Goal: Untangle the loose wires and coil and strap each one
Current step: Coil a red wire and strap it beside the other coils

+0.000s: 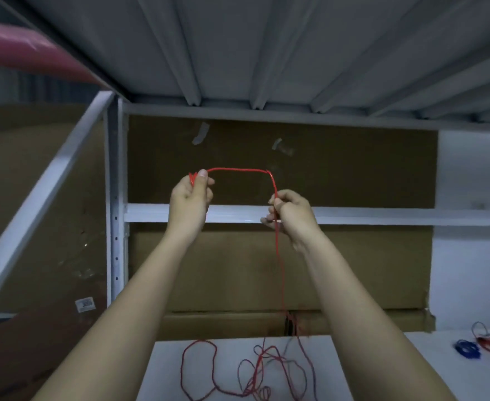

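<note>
Raised before a shelf, the left hand (190, 198) pinches the red wire (239, 169) at its end; the right hand (291, 215) grips it where it turns downward toward the tangle (255, 371) on the table (368, 366).

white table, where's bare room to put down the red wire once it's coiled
Bare patch on the white table: right of the tangle of wires, left of the coiled bundles at the right edge. The middle is crowded with loose loops. Both the left hand and right hand hold the red wire above.
</note>
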Action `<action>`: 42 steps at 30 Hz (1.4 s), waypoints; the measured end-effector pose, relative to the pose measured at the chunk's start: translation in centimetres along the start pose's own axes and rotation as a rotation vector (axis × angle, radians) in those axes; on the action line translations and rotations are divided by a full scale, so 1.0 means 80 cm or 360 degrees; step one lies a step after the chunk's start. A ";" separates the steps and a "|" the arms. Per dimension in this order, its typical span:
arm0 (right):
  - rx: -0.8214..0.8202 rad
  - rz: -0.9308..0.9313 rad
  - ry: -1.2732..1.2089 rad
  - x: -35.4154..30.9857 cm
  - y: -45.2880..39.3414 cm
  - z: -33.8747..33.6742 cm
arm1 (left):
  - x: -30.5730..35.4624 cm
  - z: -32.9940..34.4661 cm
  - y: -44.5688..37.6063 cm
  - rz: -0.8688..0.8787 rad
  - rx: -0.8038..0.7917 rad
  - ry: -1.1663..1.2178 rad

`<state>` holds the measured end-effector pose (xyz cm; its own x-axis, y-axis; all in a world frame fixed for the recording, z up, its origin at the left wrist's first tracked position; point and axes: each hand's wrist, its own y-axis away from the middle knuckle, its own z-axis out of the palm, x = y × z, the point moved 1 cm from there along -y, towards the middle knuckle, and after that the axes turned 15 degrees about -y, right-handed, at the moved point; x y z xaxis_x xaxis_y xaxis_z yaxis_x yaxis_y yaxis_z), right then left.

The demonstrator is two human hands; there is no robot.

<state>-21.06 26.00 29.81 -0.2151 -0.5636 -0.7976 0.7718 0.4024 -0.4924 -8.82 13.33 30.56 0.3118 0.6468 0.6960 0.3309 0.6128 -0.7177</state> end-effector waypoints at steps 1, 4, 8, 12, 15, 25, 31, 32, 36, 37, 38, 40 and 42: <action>-0.0006 -0.0055 0.0054 -0.014 -0.004 0.000 | 0.007 -0.005 -0.002 0.0018 0.0017 0.0000; 0.0049 -0.0339 0.0329 -0.039 -0.009 -0.005 | 0.019 -0.016 -0.002 0.0042 0.0022 0.0004; -0.0067 -0.0691 0.0428 -0.040 -0.001 -0.011 | 0.017 -0.030 0.003 0.0024 0.0026 0.0037; -0.0127 -0.0850 0.0523 -0.034 0.000 -0.014 | 0.018 -0.042 0.006 -0.0018 0.0070 0.0042; -0.0067 -0.0750 0.0429 -0.036 -0.006 -0.008 | 0.025 -0.044 0.009 0.0047 0.0034 -0.0016; -0.0030 -0.0385 0.0574 -0.007 -0.021 0.023 | 0.013 -0.043 0.041 -0.0148 -0.0355 0.0435; -0.0406 -0.0167 0.0733 0.057 0.012 0.031 | 0.008 -0.034 0.057 -0.0237 -0.0503 0.0959; -0.0519 -0.0149 0.0800 0.068 0.021 0.034 | 0.007 -0.031 0.058 -0.0245 -0.0490 0.0988; -0.0910 -0.0115 0.1104 0.110 0.063 0.029 | -0.005 -0.020 0.053 -0.0243 -0.0302 0.0827; -0.0947 -0.0154 0.1149 0.117 0.074 0.022 | -0.011 -0.019 0.050 -0.0247 -0.0252 0.0780; -0.0975 -0.0202 0.1159 0.122 0.084 0.015 | -0.018 -0.017 0.048 -0.0247 -0.0228 0.0696; -0.1059 -0.0334 0.1143 0.123 0.101 0.003 | -0.036 -0.014 0.050 -0.0199 -0.0280 0.0349; -0.1184 -0.0521 0.1174 0.114 0.110 -0.004 | -0.056 -0.008 0.062 -0.0115 -0.0466 -0.0084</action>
<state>-16.42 24.61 18.15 -0.8401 -0.2522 -0.4802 0.1114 0.7863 -0.6078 -7.98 13.17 23.85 0.2338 0.6338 0.7373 0.5953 0.5062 -0.6239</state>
